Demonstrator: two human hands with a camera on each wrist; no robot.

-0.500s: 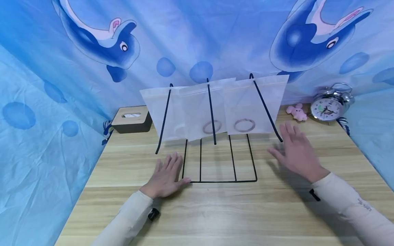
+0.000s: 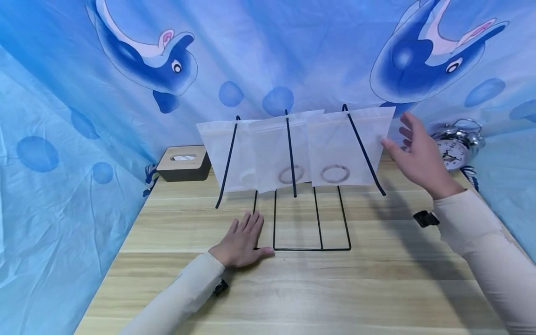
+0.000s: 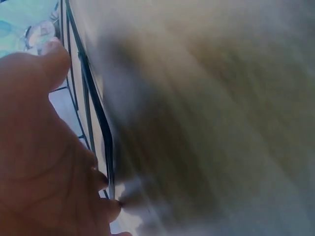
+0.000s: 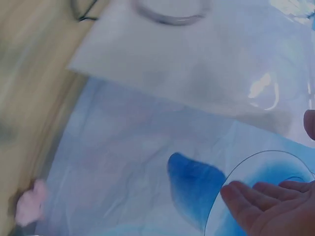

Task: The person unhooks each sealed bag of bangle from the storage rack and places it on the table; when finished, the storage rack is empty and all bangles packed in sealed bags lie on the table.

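A black wire rack stands on the table with three prongs angled toward me. On each prong hangs a frosted zip bag: a left bag, a middle bag and a right bag. Ring shapes show through them, clearest in the right one as a bangle-like ring. My left hand lies with straight fingers over the rack base's front left corner; the left wrist view shows the wire beside the fingers. Raised by the right bag's outer edge, my right hand holds nothing, its fingers relaxed.
A tissue box sits at the back left. At the back right stands a twin-bell alarm clock, partly behind my right hand. The right wrist view shows a small pink toy. A blue dolphin-print curtain hangs behind the wooden table.
My right hand has risen from low beside the right prong's tip to the right bag's upper edge. My left hand has shifted slightly right over the rack base. The bags still hang in place.
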